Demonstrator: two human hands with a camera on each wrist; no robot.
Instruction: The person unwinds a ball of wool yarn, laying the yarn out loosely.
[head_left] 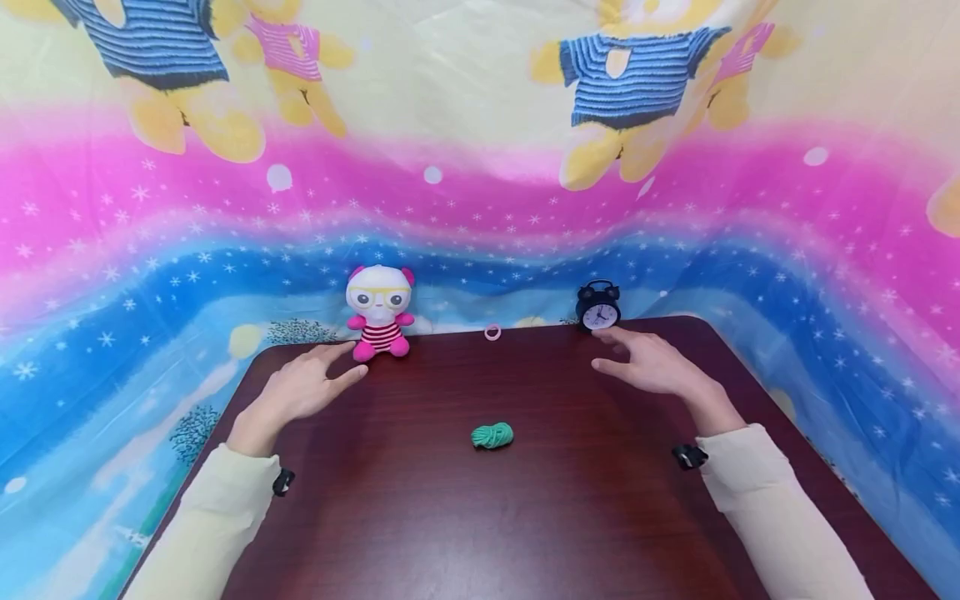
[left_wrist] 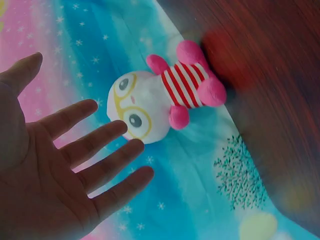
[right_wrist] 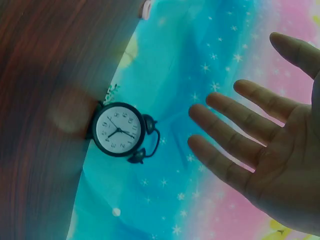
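My left hand [head_left: 300,385] reaches over the left side of the table, fingers straight and spread, holding nothing. Just ahead of it a plush panda [head_left: 381,312] with pink limbs, yellow glasses and a red-striped body sits at the back edge. The left wrist view shows the palm [left_wrist: 45,165] apart from the panda [left_wrist: 145,105]. On the other side my right hand [head_left: 660,367] is likewise extended and holds nothing. A black twin-bell alarm clock [head_left: 599,307] stands beyond its fingertips; in the right wrist view the clock [right_wrist: 119,130] is apart from the fingers [right_wrist: 225,130].
A green skein of yarn [head_left: 492,436] lies mid-table between the hands. At the back edge, between panda and clock, is a small pale pink ring [head_left: 492,332]. The dark wooden table [head_left: 480,517] is bordered by a printed cloth backdrop [head_left: 465,200] behind and at both sides.
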